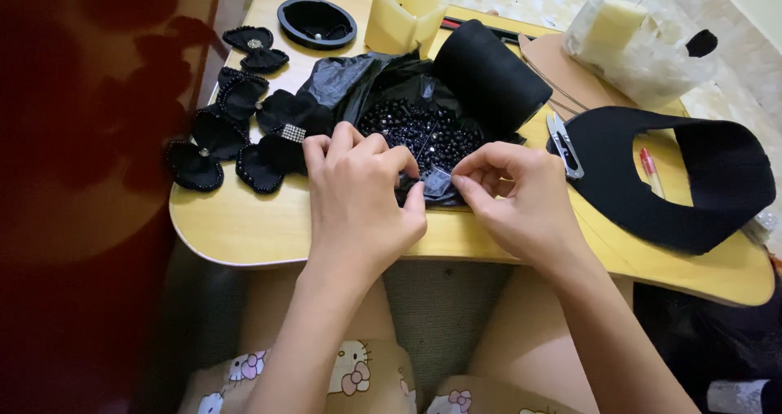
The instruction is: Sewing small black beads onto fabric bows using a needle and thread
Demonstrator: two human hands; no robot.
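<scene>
My left hand (pixel 358 194) and my right hand (pixel 513 198) meet at the near edge of a crumpled black plastic bag (pixel 350 84) that holds a heap of small black beads (pixel 419 133). Both hands pinch a small piece of black material (pixel 437 182) between their fingertips. A thin needle or thread (pixel 427 141) seems to rise from it over the beads, too fine to tell. Left of my left hand lie several black fabric bows (pixel 232 137) edged with beads.
All rests on a small yellow wooden lap table (pixel 244 226). A big spool of black thread (pixel 489 76) lies behind the bag. Thread snips (pixel 564 143), a black curved visor piece (pixel 692 178), a red pen (pixel 652 172), a yellow box (pixel 403 15) and a black dish (pixel 316 23) surround it.
</scene>
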